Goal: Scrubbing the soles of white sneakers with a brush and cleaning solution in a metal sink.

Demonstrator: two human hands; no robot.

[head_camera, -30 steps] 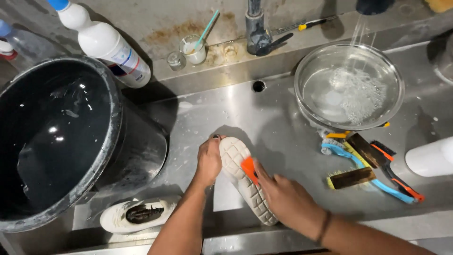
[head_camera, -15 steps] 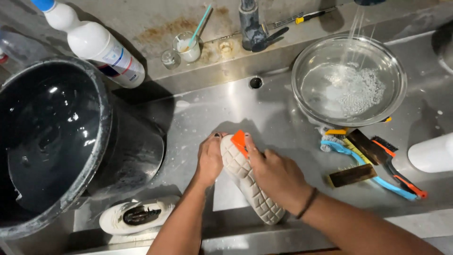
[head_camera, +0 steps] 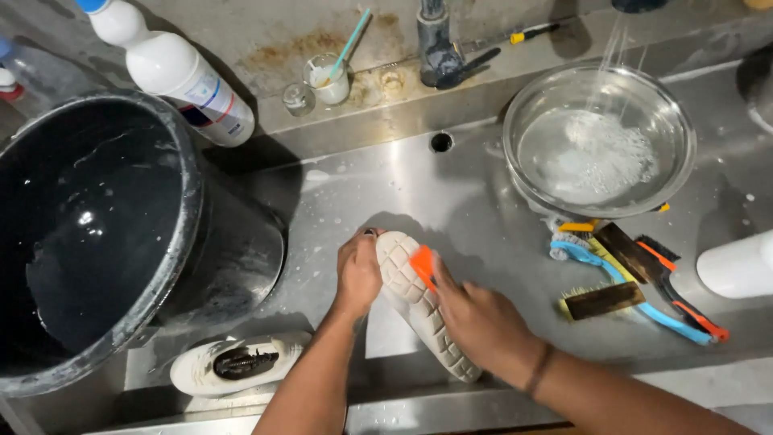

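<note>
A pale shoe (head_camera: 419,302) lies sole-up in the steel sink (head_camera: 475,201), its ridged sole facing me. My left hand (head_camera: 357,272) grips the shoe at its far end and holds it steady. My right hand (head_camera: 483,321) is closed around an orange brush (head_camera: 422,266) pressed against the sole near the middle. A second white shoe (head_camera: 233,364) lies on its side at the near left of the sink, opening showing.
A big black bucket (head_camera: 97,234) of water fills the left. A glass bowl (head_camera: 600,141) catches running water at the back right. Several brushes (head_camera: 636,278) lie beside it. A white bottle (head_camera: 181,72), small cups (head_camera: 326,80) and the tap (head_camera: 439,44) line the back ledge.
The orange brush slid up the sole toward the far end and has come back down toward the middle. My left hand has kept its hold on the shoe.
</note>
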